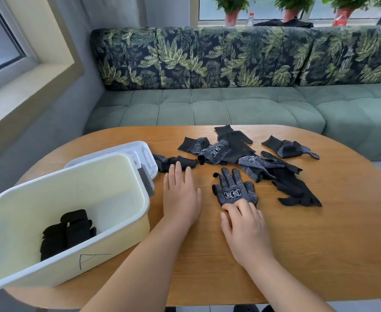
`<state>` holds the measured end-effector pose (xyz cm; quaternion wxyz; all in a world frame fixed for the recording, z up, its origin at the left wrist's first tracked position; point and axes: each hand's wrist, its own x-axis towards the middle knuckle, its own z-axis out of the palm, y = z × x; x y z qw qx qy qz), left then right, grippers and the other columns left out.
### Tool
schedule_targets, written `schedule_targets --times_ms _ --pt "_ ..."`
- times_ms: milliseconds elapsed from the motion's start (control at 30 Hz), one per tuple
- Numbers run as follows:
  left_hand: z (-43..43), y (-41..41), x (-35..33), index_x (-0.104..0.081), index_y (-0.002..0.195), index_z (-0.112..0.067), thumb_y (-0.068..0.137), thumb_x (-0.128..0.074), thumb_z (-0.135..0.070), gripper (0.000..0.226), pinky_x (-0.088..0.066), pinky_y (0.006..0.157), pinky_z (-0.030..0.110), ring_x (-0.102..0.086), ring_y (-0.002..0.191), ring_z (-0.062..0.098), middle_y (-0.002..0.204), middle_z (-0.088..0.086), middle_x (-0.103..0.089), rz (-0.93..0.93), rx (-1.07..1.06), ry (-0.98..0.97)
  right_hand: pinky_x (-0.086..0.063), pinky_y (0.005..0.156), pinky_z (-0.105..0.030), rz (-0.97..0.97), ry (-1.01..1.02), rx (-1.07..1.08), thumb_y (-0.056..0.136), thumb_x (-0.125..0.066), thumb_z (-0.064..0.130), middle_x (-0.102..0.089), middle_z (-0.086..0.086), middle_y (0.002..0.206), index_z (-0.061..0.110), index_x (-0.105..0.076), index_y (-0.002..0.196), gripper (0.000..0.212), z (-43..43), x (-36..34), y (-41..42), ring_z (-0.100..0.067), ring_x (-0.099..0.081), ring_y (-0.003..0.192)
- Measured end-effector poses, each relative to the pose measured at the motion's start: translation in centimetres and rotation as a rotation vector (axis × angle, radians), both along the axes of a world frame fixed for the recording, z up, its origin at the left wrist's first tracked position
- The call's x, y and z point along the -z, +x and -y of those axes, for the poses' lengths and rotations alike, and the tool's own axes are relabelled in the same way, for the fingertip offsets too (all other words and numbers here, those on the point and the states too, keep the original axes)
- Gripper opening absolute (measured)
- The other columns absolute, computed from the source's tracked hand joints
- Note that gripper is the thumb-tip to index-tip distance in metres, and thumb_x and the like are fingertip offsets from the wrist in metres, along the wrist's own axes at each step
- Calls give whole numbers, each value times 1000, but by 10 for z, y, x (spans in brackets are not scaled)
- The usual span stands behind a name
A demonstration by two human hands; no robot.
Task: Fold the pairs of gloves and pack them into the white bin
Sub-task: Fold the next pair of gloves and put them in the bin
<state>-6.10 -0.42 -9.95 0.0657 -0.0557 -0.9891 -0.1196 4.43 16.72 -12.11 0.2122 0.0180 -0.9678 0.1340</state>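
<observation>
Right hand [245, 230] presses dotted glove [234, 190] flat.

Black dotted gloves [251, 161] lie loose and unfolded, just right of the white bin [68, 263]. Folded black gloves [72, 231] sit inside it.

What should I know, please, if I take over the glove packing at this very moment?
Hands: the left hand lies flat, fingertips on a crumpled glove beside the lid. The right hand rests its fingertips on the cuff end of a dotted glove laid flat.
Done: one folded bundle lies in the white bin.
Left: those two gloves and the loose pile farther back on the table are unfolded; pair, fold and pack them.
</observation>
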Motion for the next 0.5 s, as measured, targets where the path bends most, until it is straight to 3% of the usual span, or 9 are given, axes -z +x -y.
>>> schedule_targets --times_ms 100,167,333,500 --pt "-3 -18 2 -10 170 -14 109 -40 -50 77 -3 134 50 3 166 33 179 15 -2 -1 -44 -49 -48 83 -38 -6 -11 -12 102 -62 33 -54 8 104 24 -70 114 17 -1 1 -1 -18 -55 95" --pt "-3 -27 4 -13 169 -12 109 -40 -50 76 -6 133 51 -8 165 31 177 13 -15 22 -63 -43 -48 83 -38 5 -17 -15 103 -61 34 -54 9 104 25 -70 114 17 -2 1 -2 -18 -55 95" --pt "0 -26 12 -41 159 -10 104 -51 -42 65 -30 125 50 -47 136 33 146 10 -52 -90 1 -64 -47 85 -39 23 -24 -13 104 -58 36 -53 9 105 26 -68 114 17 -2 1 -2 -18 -54 96" --pt "3 -7 14 -64 136 -18 94 -66 -23 43 -48 96 43 -52 112 32 121 7 -56 -143 70 29 -45 84 -38 17 -43 -14 104 -58 34 -52 8 104 25 -69 111 16 -2 -1 -2 -17 -53 94"
